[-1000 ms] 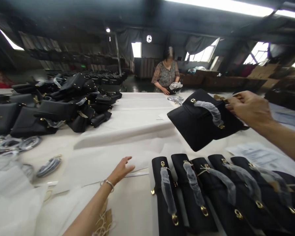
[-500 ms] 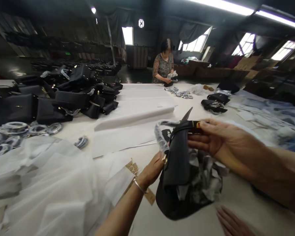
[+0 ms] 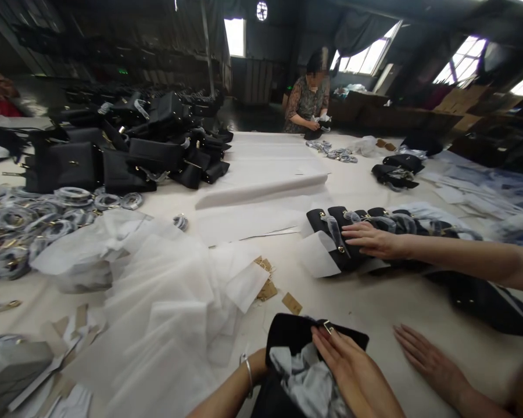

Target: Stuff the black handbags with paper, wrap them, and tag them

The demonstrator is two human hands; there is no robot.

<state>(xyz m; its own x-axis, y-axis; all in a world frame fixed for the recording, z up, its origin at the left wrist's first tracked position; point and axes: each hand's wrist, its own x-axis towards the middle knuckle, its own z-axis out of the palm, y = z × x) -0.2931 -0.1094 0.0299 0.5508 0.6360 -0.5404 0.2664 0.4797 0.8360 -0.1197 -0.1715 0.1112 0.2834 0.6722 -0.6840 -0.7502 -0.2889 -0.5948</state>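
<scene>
Close to me at the bottom edge is a black handbag [image 3: 287, 334] stuffed with grey paper [image 3: 305, 377]. My right hand [image 3: 348, 366] lies over its open top, fingers together on the flap beside a small gold buckle [image 3: 329, 327]. Only the wrist, with a bracelet, and the heel of my left hand [image 3: 258, 364] show. The rest goes behind the bag's left side, so its fingers are hidden.
A co-worker's hand [image 3: 370, 241] rests on a row of black bags [image 3: 322, 220]; another of their hands [image 3: 422, 357] lies flat on the table. White tissue sheets [image 3: 157, 278], kraft tags [image 3: 291, 302], wrapped coils [image 3: 35, 215], a bag pile [image 3: 135, 151]. A person [image 3: 307, 101] stands far off.
The bag has come down from chest height to the near table edge. My right hand shifted from its upper rim onto the open top. The view tilted downward.
</scene>
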